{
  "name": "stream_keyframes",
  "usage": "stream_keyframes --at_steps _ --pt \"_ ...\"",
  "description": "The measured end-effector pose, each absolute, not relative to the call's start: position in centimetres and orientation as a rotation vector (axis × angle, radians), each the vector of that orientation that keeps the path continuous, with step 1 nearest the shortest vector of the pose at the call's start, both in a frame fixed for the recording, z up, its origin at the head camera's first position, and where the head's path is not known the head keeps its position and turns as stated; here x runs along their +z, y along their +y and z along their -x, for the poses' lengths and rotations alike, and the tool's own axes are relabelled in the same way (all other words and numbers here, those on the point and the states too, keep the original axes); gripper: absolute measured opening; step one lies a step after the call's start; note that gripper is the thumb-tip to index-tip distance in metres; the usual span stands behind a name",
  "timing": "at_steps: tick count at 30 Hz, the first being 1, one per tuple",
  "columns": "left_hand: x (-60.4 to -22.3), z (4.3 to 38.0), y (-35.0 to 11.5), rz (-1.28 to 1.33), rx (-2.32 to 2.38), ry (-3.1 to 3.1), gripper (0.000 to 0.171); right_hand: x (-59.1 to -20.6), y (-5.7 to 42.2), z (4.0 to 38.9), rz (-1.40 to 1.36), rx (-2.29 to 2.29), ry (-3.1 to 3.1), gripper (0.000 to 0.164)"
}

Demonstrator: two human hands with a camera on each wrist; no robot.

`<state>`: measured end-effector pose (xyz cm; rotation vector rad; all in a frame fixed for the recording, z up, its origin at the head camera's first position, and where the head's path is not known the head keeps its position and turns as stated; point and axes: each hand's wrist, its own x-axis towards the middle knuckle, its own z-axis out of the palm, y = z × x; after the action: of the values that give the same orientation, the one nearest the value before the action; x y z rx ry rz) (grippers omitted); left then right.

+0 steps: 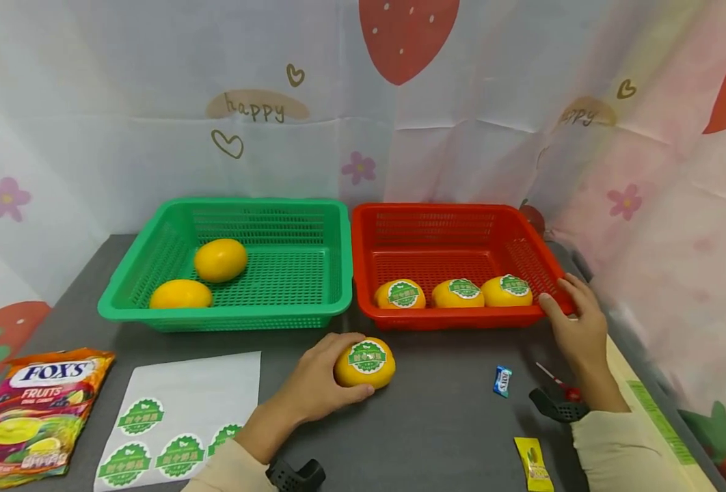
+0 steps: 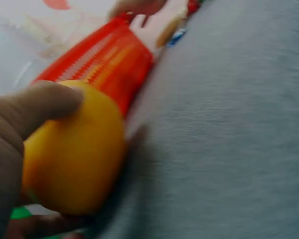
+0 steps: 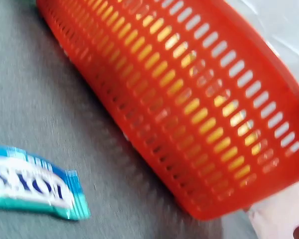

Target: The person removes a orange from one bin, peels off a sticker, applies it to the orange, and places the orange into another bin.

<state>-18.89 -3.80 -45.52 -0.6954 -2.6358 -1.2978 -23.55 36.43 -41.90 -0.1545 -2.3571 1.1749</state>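
Observation:
My left hand (image 1: pixel 324 374) grips a yellow lemon (image 1: pixel 381 372), its thumb at the near side and fingers over the far side. A round green-and-white sticker (image 1: pixel 367 357) sits on top of the lemon. In the left wrist view the held lemon (image 2: pixel 82 154) looks plain, with the thumb lying across it. At the right, my right hand (image 1: pixel 581 331) holds the front right corner of the red basket (image 1: pixel 443 318). Along that basket's front lie three lemons with the same stickers. The right wrist view shows the basket's slotted side (image 3: pixel 154 89), with yellow behind the slots.
A green basket (image 1: pixel 227 315) with two plain lemons stands at the left. In front of it lies a sticker sheet (image 1: pixel 197 383), beside a FOX'S candy bag (image 1: pixel 39 417). A blue candy (image 1: pixel 502 381), a yellow packet (image 1: pixel 533 465) and a small red-handled tool (image 1: pixel 571 393) lie at the right.

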Motion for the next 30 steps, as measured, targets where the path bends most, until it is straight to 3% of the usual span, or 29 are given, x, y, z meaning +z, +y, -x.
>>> stream_keyframes --at_steps 5,12,21,26,30 --pt "-43.7 18.7 -4.9 0.725 -1.352 -2.642 0.062 -42.4 36.3 23.5 0.084 1.250 -2.373 0.053" --pt "-38.1 20.3 -4.5 0.860 -1.365 -2.505 0.070 -42.5 36.1 23.7 -0.014 1.269 -2.400 0.054" --pt "-32.9 27.8 1.5 0.779 -1.444 -2.690 0.071 -42.3 37.7 22.9 -0.009 1.234 -2.449 0.057" --pt "-32.3 32.4 6.3 0.647 -1.646 -2.724 0.071 -42.3 37.8 22.7 0.025 1.248 -2.452 0.057" --pt "-32.9 34.4 9.8 0.577 -1.530 -2.805 0.072 -42.1 37.5 22.8 0.051 1.236 -2.475 0.058"
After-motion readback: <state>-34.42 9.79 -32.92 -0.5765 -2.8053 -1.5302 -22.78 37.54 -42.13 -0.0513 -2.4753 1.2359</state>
